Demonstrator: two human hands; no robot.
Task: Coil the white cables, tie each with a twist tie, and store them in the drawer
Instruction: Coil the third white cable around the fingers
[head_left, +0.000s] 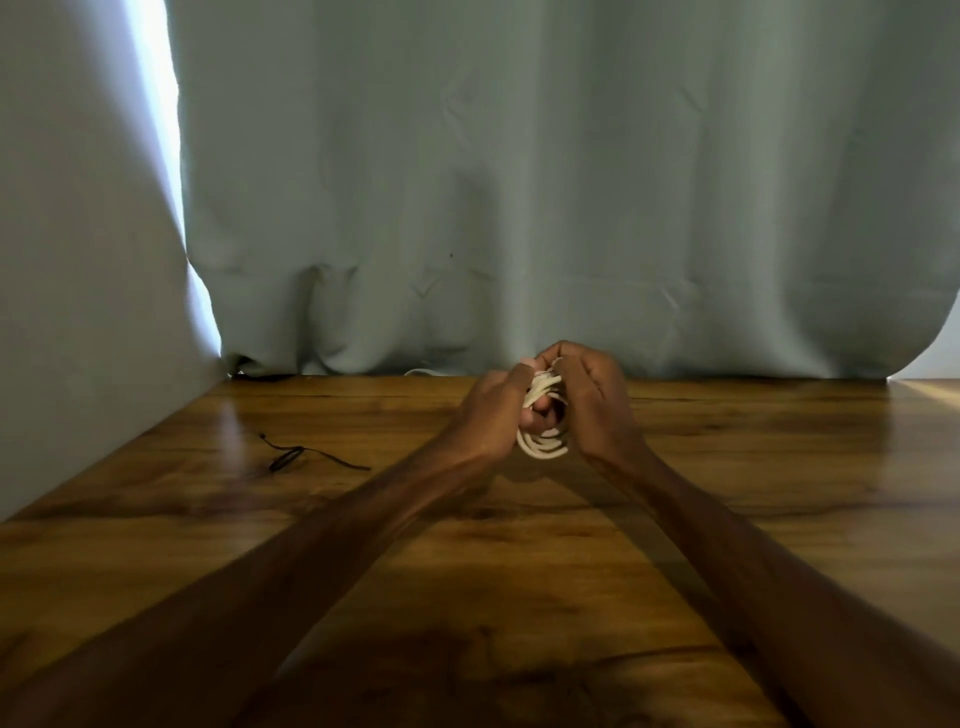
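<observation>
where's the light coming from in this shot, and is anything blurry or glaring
Head view: daylight leaks in along the left edge of the curtain as a blown-out strip. Head view: soft glare sits on the table near its left side and far right corner. Head view: both forearms look smeared, and the left hand, right hand and the white cable they hold look slightly soft.

You see a glossy, smooth wooden table (208, 545), a matt cloth curtain (519, 182) and a smooth white cable (543, 447).
</observation>
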